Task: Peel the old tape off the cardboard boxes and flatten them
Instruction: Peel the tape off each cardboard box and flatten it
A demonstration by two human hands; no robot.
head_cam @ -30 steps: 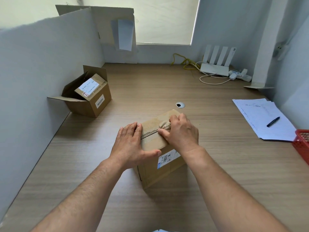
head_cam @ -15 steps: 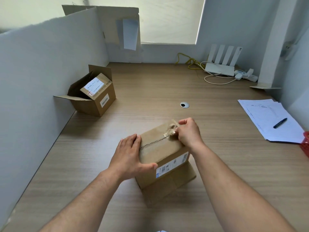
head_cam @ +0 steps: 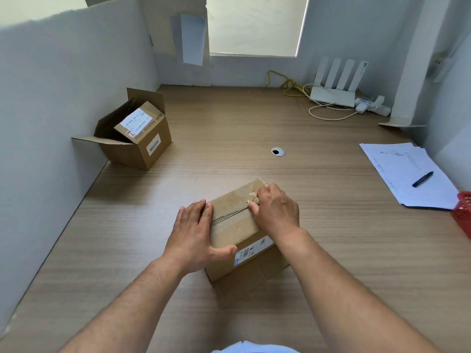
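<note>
- Head view: a wood-grain desk [head_cam: 229, 128] is filling most of the frame, with a grey partition [head_cam: 63, 85] running along its left edge and pale walls closing in the back and right.
- A window blind [head_cam: 254, 24] is glowing with daylight at the back. A flat sheet of cardboard [head_cam: 163, 26] is leaning in the back left corner.
- The closed box [head_cam: 237, 225] is sitting near the front middle of the desk, turned at an angle, with its barcode label facing the camera.
- The left hand [head_cam: 193, 233] is lying flat against the box's left side, fingers straight and together and thumb stretched along the near top edge.
- The right hand [head_cam: 276, 212] is curling its fingers over the top seam and pinching a crumpled strip of tape [head_cam: 253, 197].
- A second, open box [head_cam: 137, 138] is standing well apart at the left, against the partition, with its flaps up.
- A round cable grommet [head_cam: 278, 151] is showing mid-desk.
- A white router [head_cam: 334, 94] and a yellow cable [head_cam: 283, 84] are sitting at the back right.
- A pen [head_cam: 422, 179] is lying on a paper stack [head_cam: 405, 171] at the right, and a red basket [head_cam: 463, 212] is poking in just beside it.
</note>
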